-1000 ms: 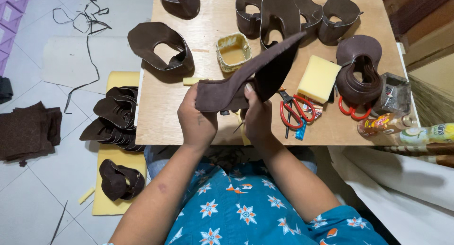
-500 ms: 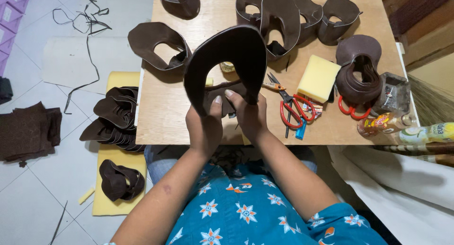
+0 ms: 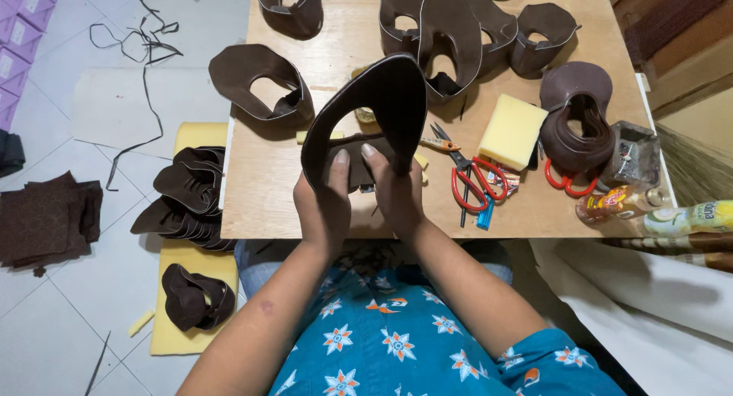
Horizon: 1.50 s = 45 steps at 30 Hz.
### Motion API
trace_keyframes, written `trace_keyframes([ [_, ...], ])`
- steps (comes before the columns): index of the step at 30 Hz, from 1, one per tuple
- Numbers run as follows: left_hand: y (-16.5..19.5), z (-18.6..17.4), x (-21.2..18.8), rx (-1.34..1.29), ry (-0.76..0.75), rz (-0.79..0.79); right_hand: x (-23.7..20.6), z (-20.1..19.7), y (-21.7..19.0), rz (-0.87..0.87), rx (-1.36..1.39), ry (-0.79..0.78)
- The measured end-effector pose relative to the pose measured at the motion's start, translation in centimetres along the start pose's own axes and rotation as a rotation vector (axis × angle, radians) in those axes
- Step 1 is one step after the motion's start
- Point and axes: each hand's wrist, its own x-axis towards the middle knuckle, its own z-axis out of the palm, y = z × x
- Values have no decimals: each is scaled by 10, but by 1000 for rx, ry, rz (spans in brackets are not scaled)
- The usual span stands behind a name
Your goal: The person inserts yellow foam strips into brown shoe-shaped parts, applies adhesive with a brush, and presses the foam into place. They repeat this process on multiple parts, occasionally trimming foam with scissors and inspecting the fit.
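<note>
Seen from above, the fingers (image 3: 341,161) of the left hand (image 3: 324,205) and those of the right hand (image 3: 397,193) were closed on the lower ends of a dark brown leather shoe upper (image 3: 382,98), thumbs pressing the two ends together. The upper was held upright above the near edge of a wooden worktop (image 3: 252,190), bent into a loop with an open middle. Just right of the hands lay red-handled scissors (image 3: 469,184) and a yellow sponge block (image 3: 511,131). Further right sat a stack of brown leather loops (image 3: 576,121), a small grey tin (image 3: 635,153) and two bottles at the worktop's edge. Across the far side stood several already looped uppers (image 3: 263,87), which suggests a fair number were finished. On the tiled floor (image 3: 61,304) to the left, a pile of flat brown pieces (image 3: 187,197) rested on yellow foam (image 3: 183,289), apparently not yet shaped, so much work seemed left.
</note>
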Motion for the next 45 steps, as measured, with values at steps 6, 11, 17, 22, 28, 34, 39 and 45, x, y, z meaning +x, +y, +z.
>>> trace_keyframes([
  [6,-12,-1,-5,316,33,288,-5,-5,0,-265,-294,-99],
  [11,-22,-11,5,280,79,252,2,-9,2,-80,-180,-116],
  [17,-31,-8,-4,222,54,189,4,-24,18,175,-79,16],
  [22,-39,-8,-6,438,-229,13,20,-40,34,301,97,44],
  [28,-31,-3,-24,-142,-1001,-1027,33,-52,39,-168,-613,29],
  [34,-51,1,-35,-694,-943,-665,34,-51,34,-94,-926,-244],
  [39,-88,6,-20,79,-315,-284,27,-47,34,34,-769,-323],
  [45,-115,10,-13,-40,-252,-236,25,-52,43,175,-508,-389],
])
